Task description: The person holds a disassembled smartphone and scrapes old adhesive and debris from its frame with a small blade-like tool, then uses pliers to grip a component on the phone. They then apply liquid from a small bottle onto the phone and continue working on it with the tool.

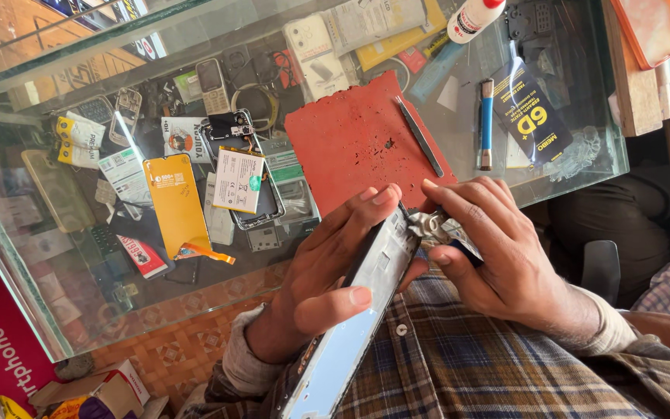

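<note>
Glass case: the clear glass display counter (9,233) serves as the container; under its top lie loose phone parts, packets and small handsets, too jumbled to list in full.
Case contents, left: yellow-and-white small packets (79,140) and an old keypad handset (212,84) lie beneath the glass.
On the glass, left of centre: a yellow rectangular phone panel with a ribbon tail (176,202) lies flat; just beside it an opened smartphone with a white battery exposed (240,178).
Work mat: a worn red rubber mat (358,140) lies on the glass, with a slim dark metal tweezer (420,138) on its right edge.
Left hand: the left hand (327,271) wraps a long dark smartphone frame with pale blue screen (350,334), thumb pressed on one edge, fingers curled behind; the frame is held tilted above the lap, off the counter.
Right hand: the right hand (498,248) pinches a crumpled silvery strip (436,226) at the frame's upper end, fingers pressed together on it.
Handling advice: judged best to keep the frame braced firmly and to draw the strip low and evenly, so it does not tear or flex the screen.
On the glass, right: a blue-handled slim tool (487,124), a dark screen-protector packet (533,116) and a white glue bottle with red cap (471,17).
</note>
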